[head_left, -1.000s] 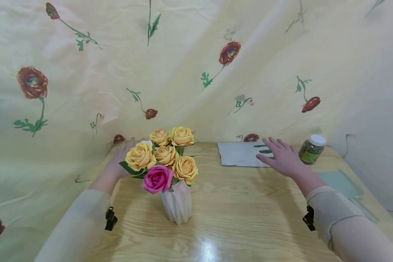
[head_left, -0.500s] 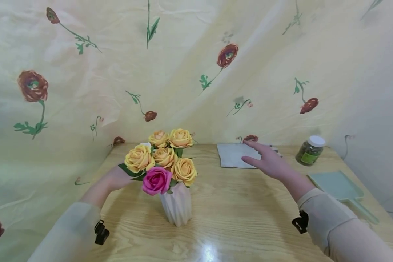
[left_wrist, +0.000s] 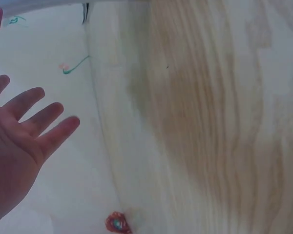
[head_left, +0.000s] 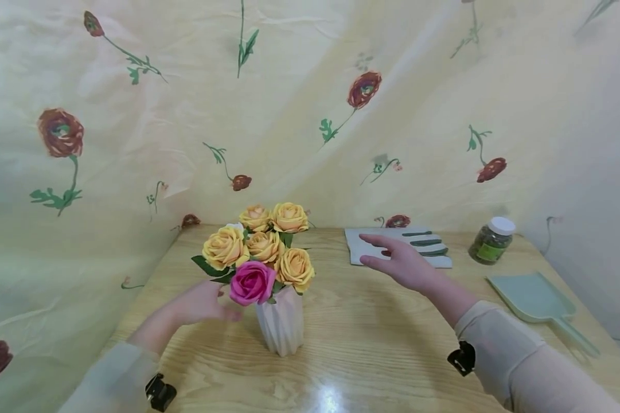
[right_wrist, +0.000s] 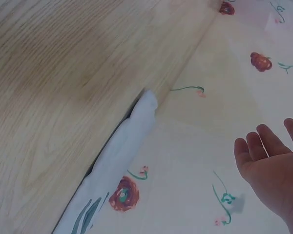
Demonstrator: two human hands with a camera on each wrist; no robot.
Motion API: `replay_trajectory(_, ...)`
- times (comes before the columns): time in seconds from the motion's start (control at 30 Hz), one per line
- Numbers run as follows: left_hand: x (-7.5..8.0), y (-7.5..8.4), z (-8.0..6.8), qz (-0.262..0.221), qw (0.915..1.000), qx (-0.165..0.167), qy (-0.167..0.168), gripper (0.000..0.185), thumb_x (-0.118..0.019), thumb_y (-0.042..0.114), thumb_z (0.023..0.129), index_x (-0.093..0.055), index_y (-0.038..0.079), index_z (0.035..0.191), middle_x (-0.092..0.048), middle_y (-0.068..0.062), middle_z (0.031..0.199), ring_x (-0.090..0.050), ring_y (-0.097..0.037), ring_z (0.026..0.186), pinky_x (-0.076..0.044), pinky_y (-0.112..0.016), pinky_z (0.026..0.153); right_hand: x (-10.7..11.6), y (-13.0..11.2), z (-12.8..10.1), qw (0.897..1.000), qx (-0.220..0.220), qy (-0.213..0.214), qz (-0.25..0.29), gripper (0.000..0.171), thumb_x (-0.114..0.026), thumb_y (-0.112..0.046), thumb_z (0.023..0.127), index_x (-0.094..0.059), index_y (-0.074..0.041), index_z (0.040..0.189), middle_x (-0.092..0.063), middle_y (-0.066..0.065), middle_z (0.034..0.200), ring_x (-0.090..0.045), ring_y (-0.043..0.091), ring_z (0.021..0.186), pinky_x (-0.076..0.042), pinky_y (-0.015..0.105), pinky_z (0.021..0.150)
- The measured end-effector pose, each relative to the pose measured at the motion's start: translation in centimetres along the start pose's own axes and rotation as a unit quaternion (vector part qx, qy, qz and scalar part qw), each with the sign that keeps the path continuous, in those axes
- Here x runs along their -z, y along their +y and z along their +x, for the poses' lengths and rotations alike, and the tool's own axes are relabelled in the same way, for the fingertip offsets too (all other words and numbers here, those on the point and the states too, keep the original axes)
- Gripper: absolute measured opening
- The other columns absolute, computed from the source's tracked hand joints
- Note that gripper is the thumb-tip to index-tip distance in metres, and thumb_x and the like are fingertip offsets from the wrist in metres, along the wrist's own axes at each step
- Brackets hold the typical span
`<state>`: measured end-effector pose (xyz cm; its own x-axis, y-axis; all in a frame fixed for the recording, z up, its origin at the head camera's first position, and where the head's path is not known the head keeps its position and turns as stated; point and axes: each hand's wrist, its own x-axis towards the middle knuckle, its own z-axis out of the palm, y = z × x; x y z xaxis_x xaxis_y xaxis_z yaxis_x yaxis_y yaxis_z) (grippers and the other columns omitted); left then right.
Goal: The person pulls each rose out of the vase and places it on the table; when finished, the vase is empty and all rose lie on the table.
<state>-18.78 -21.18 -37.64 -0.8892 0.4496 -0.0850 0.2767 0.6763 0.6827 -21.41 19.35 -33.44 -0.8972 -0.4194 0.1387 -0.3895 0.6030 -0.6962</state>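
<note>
**Desk:** What has moved since the frame a second back?

**Operator:** I'm seeing both hands coming in from the far edge of the table (head_left: 371,327) toward the middle. The left hand (head_left: 202,303) was up beside the blooms; now it is sitting low, just left of the white ribbed vase (head_left: 280,321), fingertips reaching under the pink rose (head_left: 251,282). Whether it is touching the vase, I cannot tell.

**Desk:** Is it gripping anything?

**Operator:** No. The left wrist view is showing the left hand (left_wrist: 19,146) with fingers spread and straight, holding nothing.

**Desk:** And the flowers?

**Operator:** The vase is standing upright left of centre on the table, holding the orange roses (head_left: 260,241) with the pink one at the front.

**Desk:** Moving right?

**Operator:** The right hand (head_left: 398,263) is hovering flat, palm down, over the near left corner of the folded cloth (head_left: 439,261), which is lying at the back edge with green stems (head_left: 423,242) on it. The right wrist view is showing that right hand (right_wrist: 276,168) with fingers extended, holding nothing. Further right I'm seeing a white-lidded jar (head_left: 491,240), and nearer, a pale green dustpan (head_left: 534,296).
</note>
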Motion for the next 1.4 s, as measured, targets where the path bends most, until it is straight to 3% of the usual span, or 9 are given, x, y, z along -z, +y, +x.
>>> replay_trajectory(0.07, -0.5, 0.2, -0.3, -0.011, 0.9998, 0.008, -0.013, 0.075, -0.074, 0.04, 0.063, -0.041, 0.016, 0.126, -0.047, -0.004, 0.123, -0.045, -0.027, 0.109, -0.039, -0.045, 0.086, -0.2, -0.2, 0.1, 1.0, 0.005, 0.0, 0.007, 0.059, -0.053, -0.047, 0.08, -0.04, -0.019, 0.13, -0.04, 0.002, 0.13, -0.036, 0.025, 0.118, -0.033, 0.045, 0.092)
replay_trajectory(0.2, -1.4, 0.1, -0.4, -0.052, 0.998, -0.025, -0.024, 0.065, -0.075, 0.027, 0.066, -0.044, 0.01, 0.121, -0.05, -0.005, 0.117, -0.047, -0.026, 0.106, -0.039, -0.043, 0.086, -0.6, -0.5, 0.4, 1.0, 0.004, 0.005, 0.031, 0.057, -0.056, -0.047, 0.079, -0.043, -0.018, 0.127, -0.043, 0.001, 0.128, -0.038, 0.022, 0.116, -0.036, 0.042, 0.091)
replay_trajectory(0.3, -2.1, 0.2, -0.5, -0.077, 0.9963, -0.035, -0.017, 0.068, -0.076, 0.025, 0.065, -0.042, 0.009, 0.122, -0.048, -0.008, 0.118, -0.047, -0.029, 0.106, -0.04, -0.044, 0.086, -0.7, -1.4, 0.5, 0.998, 0.001, 0.005, 0.059, 0.055, -0.058, -0.044, 0.079, -0.046, -0.018, 0.125, -0.046, 0.0, 0.126, -0.04, 0.02, 0.115, -0.038, 0.039, 0.089)
replay_trajectory(0.43, -3.0, 0.5, -0.7, -0.109, 0.9933, -0.039, 0.003, 0.077, -0.076, 0.021, 0.065, -0.033, 0.009, 0.127, -0.041, -0.013, 0.123, -0.046, -0.033, 0.106, -0.042, -0.043, 0.083, -0.6, -3.8, 0.3, 0.996, 0.002, 0.003, 0.095, 0.047, -0.058, -0.03, 0.083, -0.046, -0.011, 0.125, -0.047, 0.004, 0.124, -0.041, 0.022, 0.114, -0.039, 0.038, 0.088)
replay_trajectory(0.53, -3.7, 0.7, -0.9, -0.152, 0.9868, -0.054, 0.015, 0.082, -0.076, 0.014, 0.066, -0.027, 0.01, 0.131, -0.034, -0.016, 0.129, -0.046, -0.036, 0.106, -0.043, -0.043, 0.082, -0.6, -5.0, 0.3, 0.994, 0.003, -0.001, 0.109, 0.045, -0.057, -0.022, 0.084, -0.045, -0.006, 0.124, -0.048, 0.008, 0.123, -0.042, 0.025, 0.113, -0.04, 0.039, 0.087)
replay_trajectory(0.73, -4.6, 1.2, -1.2, -0.224, 0.9713, -0.074, 0.032, 0.086, -0.074, 0.008, 0.066, -0.021, 0.009, 0.133, -0.031, -0.023, 0.129, -0.05, -0.041, 0.096, -0.047, -0.042, 0.074, -1.2, -5.9, 0.5, 0.992, -0.012, -0.005, 0.128, 0.042, -0.056, -0.024, 0.085, -0.047, -0.007, 0.123, -0.051, 0.007, 0.119, -0.046, 0.024, 0.109, -0.043, 0.038, 0.083)
replay_trajectory(1.1, -6.2, 2.1, -1.6, -0.238, 0.9681, -0.036, 0.069, 0.083, -0.077, 0.016, 0.064, -0.027, 0.015, 0.13, -0.035, -0.015, 0.13, -0.041, -0.038, 0.11, -0.043, -0.043, 0.081, -2.3, -8.2, 1.0, 0.982, 0.0, -0.019, 0.189, 0.035, -0.055, -0.021, 0.086, -0.052, -0.009, 0.118, -0.055, 0.004, 0.114, -0.05, 0.015, 0.103, -0.042, 0.033, 0.084)
replay_trajectory(1.3, -6.8, 2.7, -1.5, -0.237, 0.9626, -0.086, 0.099, 0.082, -0.078, 0.013, 0.063, -0.029, 0.017, 0.129, -0.036, -0.011, 0.131, -0.038, -0.03, 0.115, -0.039, -0.04, 0.088, -3.2, -8.8, 2.0, 0.97, 0.014, -0.024, 0.242, 0.031, -0.056, -0.024, 0.085, -0.057, -0.011, 0.113, -0.055, 0.003, 0.113, -0.053, 0.017, 0.1, -0.043, 0.033, 0.083)
replay_trajectory(1.4, -6.9, 2.9, -1.4, -0.235, 0.9618, -0.087, 0.111, 0.083, -0.078, 0.013, 0.063, -0.028, 0.019, 0.129, -0.035, -0.008, 0.13, -0.037, -0.026, 0.117, -0.037, -0.041, 0.09, -3.9, -8.6, 2.7, 0.964, 0.025, -0.026, 0.263, 0.033, -0.058, -0.029, 0.083, -0.058, -0.013, 0.111, -0.056, 0.003, 0.112, -0.053, 0.018, 0.099, -0.044, 0.033, 0.082)
